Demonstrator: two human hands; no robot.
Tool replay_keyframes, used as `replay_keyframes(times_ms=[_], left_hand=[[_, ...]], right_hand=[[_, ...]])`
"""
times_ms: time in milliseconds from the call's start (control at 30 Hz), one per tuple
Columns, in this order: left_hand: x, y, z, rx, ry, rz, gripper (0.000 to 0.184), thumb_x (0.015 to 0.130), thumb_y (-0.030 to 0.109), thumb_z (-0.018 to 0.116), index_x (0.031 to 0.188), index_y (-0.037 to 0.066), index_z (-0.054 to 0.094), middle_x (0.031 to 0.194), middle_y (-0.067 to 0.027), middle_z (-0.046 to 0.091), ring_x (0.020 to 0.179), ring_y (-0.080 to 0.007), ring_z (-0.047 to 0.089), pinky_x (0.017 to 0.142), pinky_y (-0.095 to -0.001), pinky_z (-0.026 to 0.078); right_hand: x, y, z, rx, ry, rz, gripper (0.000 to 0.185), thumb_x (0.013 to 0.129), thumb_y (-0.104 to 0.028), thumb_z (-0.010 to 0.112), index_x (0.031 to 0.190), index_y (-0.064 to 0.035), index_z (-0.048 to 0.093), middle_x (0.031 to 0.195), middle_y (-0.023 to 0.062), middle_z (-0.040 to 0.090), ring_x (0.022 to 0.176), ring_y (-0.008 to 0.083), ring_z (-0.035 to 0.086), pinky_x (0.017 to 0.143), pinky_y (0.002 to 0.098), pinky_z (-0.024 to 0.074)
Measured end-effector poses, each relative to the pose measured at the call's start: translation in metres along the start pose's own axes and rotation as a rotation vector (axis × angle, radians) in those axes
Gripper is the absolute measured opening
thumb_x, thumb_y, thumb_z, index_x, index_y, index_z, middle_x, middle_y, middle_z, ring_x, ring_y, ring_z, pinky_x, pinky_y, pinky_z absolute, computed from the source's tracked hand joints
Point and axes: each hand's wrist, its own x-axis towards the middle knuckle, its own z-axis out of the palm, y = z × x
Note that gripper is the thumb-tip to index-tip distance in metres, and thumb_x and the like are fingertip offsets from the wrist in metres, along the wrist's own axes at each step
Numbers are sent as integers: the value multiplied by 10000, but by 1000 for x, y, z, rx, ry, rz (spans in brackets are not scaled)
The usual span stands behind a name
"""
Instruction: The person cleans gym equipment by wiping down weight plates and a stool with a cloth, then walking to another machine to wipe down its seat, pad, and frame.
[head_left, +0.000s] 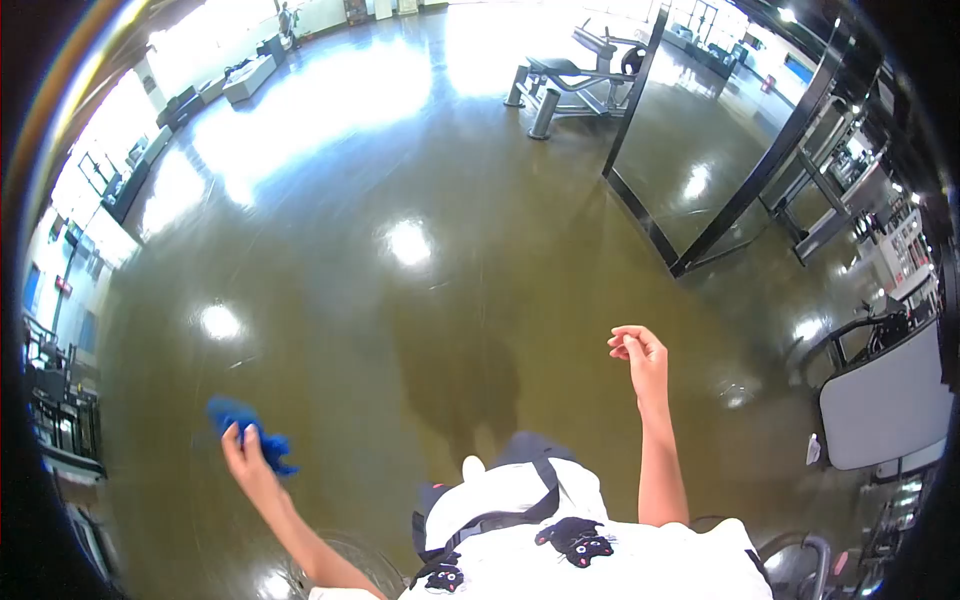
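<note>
Holding a blurred blue cloth [273, 446], the left hand [247, 459] partly hides it while the right hand [643, 353] curls half-open.

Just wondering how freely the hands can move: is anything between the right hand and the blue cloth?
Nothing visible stands between them. The left hand holds the blue cloth, the right hand is well apart, and only shiny, shadowed floor shows in the gap.

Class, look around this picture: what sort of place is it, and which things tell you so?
Most likely a gym: a padded exercise machine stands on the shiny floor, near a black-framed glass or mirror panel, with equipment bearing a broad grey panel at right.
</note>
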Motion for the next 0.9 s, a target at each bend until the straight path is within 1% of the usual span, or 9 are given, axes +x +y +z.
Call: replay_keyframes(times_ms=[67, 133, 333, 433, 567, 633, 767, 800, 900], left_hand=[[15, 18, 68, -67, -210, 2, 226, 929, 165, 582, 1105, 26, 554, 1003, -1, 538, 896, -93, 488, 823, -246, 403], [24, 35, 129, -31, -381, -10, 159, 928, 160, 583, 1018, 28, 589, 910, 25, 544, 841, -59, 480, 751, -210, 395], [68, 36, 273, -305, -636, -185, 129, 916, 132, 587, 937, 8, 616, 806, 25, 589, 756, -46, 513, 702, -203, 413], [119, 43, 323, -240, -559, -181, 117, 911, 134, 585, 914, 22, 620, 788, 32, 584, 737, -45, 511, 692, -202, 412], [180, 69, 385, -189, -302, -119, 117, 907, 147, 574, 887, 36, 604, 790, 29, 556, 733, -51, 493, 684, -212, 406], [200, 72, 413, -176, -262, -122, 113, 906, 144, 574, 901, 35, 605, 807, 25, 556, 754, -56, 493, 709, -217, 403], [247, 56, 485, -261, -226, -164, 122, 901, 137, 581, 949, 28, 608, 861, 14, 567, 822, -73, 502, 785, -230, 391], [263, 48, 499, -236, -241, -184, 139, 900, 139, 590, 962, 18, 614, 883, 10, 580, 848, -83, 511, 810, -236, 387], [314, 32, 544, -254, -175, -254, 149, 910, 164, 584, 947, 26, 626, 872, 4, 597, 808, -83, 539, 764, -234, 432]], right_hand=[[34, 2, 11, -2, 20, -29, 199, 914, -65, 469, 946, -7, 657, 829, 57, 652, 723, 112, 602, 727, 253, 500], [70, 10, 21, -24, 64, 5, 199, 916, -67, 469, 947, -8, 656, 829, 56, 652, 724, 114, 603, 726, 253, 501], [198, 53, 26, -59, 181, 46, 181, 919, -42, 481, 948, 7, 652, 838, 65, 652, 760, 117, 623, 680, 248, 518], [283, 49, 25, -96, 243, 72, 179, 920, -41, 481, 944, 9, 651, 844, 68, 653, 765, 117, 624, 682, 247, 516], [387, 18, 55, -110, 215, 2, 186, 928, -44, 472, 940, 13, 649, 842, 71, 656, 773, 116, 628, 697, 247, 513], [429, 4, 85, -133, 131, -72, 191, 931, -45, 473, 961, 12, 653, 860, 71, 665, 788, 116, 628, 711, 252, 515], [512, -14, 148, -87, -136, -88, 192, 928, -39, 469, 976, 25, 643, 872, 75, 645, 803, 125, 620, 740, 260, 522], [533, -13, 160, -79, -151, -72, 189, 929, -37, 471, 984, 29, 639, 865, 78, 643, 794, 125, 615, 750, 259, 516], [597, 5, 186, -26, -90, -93, 185, 926, -68, 494, 976, 15, 652, 837, 73, 666, 754, 115, 623, 721, 249, 499]])
